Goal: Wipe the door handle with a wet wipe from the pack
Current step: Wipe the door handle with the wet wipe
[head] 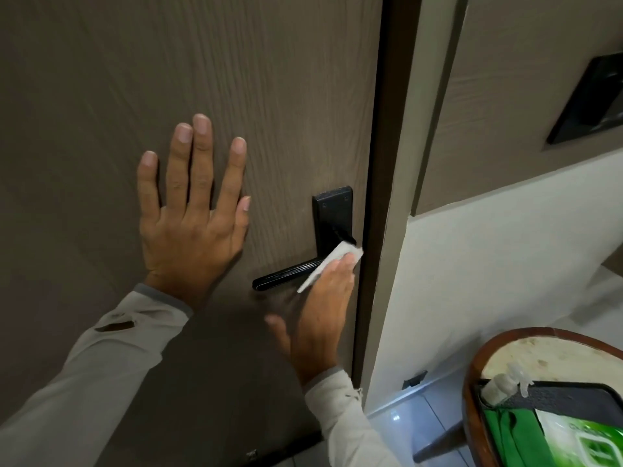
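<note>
A black lever door handle (283, 274) on a black backplate (332, 210) sits at the right edge of a brown wood-grain door (236, 79). My right hand (323, 305) presses a white wet wipe (332, 261) against the handle near its pivot. The lever's left end sticks out bare. My left hand (192, 210) lies flat on the door, fingers spread, to the left of the handle. A green pack of wet wipes (586, 436) shows at the bottom right corner.
A round wood-rimmed table (546, 348) at the lower right carries a dark tray (569, 392) with the pack, a green cloth (505, 429) and a clear spray bottle top (505, 382). The dark door frame (387, 129) and a white wall (488, 264) lie right of the handle.
</note>
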A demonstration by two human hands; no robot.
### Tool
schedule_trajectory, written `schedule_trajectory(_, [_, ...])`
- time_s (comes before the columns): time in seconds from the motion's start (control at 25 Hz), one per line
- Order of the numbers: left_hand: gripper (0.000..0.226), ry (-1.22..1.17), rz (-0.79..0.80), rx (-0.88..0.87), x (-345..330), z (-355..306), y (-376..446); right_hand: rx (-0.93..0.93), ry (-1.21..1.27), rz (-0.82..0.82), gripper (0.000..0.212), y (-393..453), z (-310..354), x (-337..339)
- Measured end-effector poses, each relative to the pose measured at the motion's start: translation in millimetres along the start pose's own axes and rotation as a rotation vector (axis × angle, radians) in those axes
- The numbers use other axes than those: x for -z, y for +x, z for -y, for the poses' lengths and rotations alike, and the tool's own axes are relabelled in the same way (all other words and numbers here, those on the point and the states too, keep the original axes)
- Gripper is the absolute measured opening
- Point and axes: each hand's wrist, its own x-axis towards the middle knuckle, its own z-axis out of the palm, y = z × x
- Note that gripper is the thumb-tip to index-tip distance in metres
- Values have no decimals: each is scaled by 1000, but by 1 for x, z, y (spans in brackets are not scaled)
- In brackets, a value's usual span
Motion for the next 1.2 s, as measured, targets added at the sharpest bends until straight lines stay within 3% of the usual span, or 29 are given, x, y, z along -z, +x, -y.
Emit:
schedule_trajectory(0.08, [67, 17, -11, -7, -3, 1, 0, 75, -34, 10, 103, 7, -6, -2])
schedule_trajectory(0.2, [67, 14, -24, -3, -4, 2, 2, -88, 112, -56, 98, 31, -16, -2])
schedule_trajectory(0.36, [67, 24, -21, 0, -5, 1, -2, -40, 94, -21, 104, 3, -2, -4])
schedule_trajectory(0.64, [66, 20, -18, 13, -6, 0, -3, -160, 265, -10, 100, 4, 14, 3])
schedule_trajectory(0.8, [66, -5, -18, 17, -4, 1, 1, -402, 390, 88, 104, -3, 41, 5])
schedule_trajectory(0.92, [68, -13, -12, 10, -1, 0, 1, -389, 304, 189, 106, -13, 51, 10])
schedule_trajectory(1.0, [68, 1, -8, -1, -1, 1, 0, -471, 403, 191, 112, -6, 54, 15])
schedule_trajectory(1.2, [68, -14, 3, -12, 1, 2, 1, -897, 797, -52, 115, 27, 82, 21])
